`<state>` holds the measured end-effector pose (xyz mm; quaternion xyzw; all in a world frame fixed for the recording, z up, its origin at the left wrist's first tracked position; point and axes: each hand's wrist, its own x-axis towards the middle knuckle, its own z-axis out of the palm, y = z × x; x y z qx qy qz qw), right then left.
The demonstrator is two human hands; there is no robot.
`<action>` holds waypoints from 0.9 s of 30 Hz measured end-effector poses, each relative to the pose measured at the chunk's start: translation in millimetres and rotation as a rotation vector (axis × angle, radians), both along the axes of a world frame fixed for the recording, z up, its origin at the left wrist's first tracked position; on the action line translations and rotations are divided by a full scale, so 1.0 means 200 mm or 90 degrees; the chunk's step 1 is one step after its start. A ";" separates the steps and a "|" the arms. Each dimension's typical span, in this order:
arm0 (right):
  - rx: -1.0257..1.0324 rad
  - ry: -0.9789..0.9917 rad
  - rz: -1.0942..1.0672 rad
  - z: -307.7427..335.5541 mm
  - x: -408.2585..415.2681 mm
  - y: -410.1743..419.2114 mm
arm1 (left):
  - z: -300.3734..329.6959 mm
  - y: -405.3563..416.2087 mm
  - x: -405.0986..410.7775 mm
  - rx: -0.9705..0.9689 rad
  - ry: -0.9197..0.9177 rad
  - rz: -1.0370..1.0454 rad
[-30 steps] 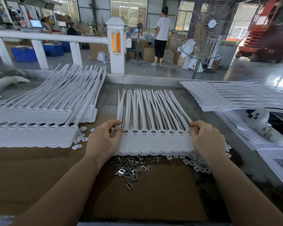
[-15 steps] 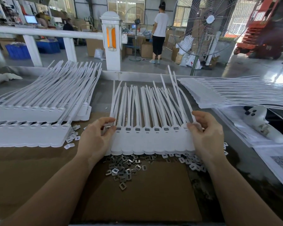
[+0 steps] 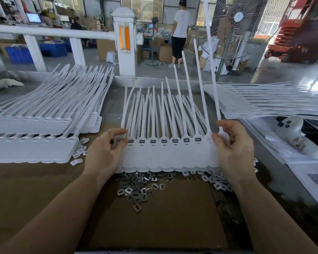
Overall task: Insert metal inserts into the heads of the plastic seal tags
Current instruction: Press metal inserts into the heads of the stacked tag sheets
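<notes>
Gripping a joined strip of seal tags (image 3: 170,154) at table centre, the left hand (image 3: 104,153) pinches its nine o'clock end and the right hand (image 3: 232,149) its three o'clock end, hands well apart. Metal inserts (image 3: 138,189) lie piled on cardboard (image 3: 154,226) at six o'clock, just beneath the strip.

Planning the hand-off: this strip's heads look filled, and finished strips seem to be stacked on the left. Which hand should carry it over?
Probably the left hand: it grips the strip of seal tags at the end nearest the stacked strips. The right hand grips the far end and would have to cross over.
</notes>
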<state>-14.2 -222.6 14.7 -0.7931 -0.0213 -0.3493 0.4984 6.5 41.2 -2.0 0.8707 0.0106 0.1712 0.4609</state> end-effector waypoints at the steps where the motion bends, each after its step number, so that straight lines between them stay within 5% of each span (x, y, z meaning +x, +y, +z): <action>1: -0.001 -0.003 0.003 0.00 0.00 0.00 | 0.00 0.00 0.00 -0.004 0.001 0.000; 27: -0.063 0.075 -0.039 -0.03 0.03 -0.02 | 0.02 -0.01 -0.01 0.025 0.006 0.018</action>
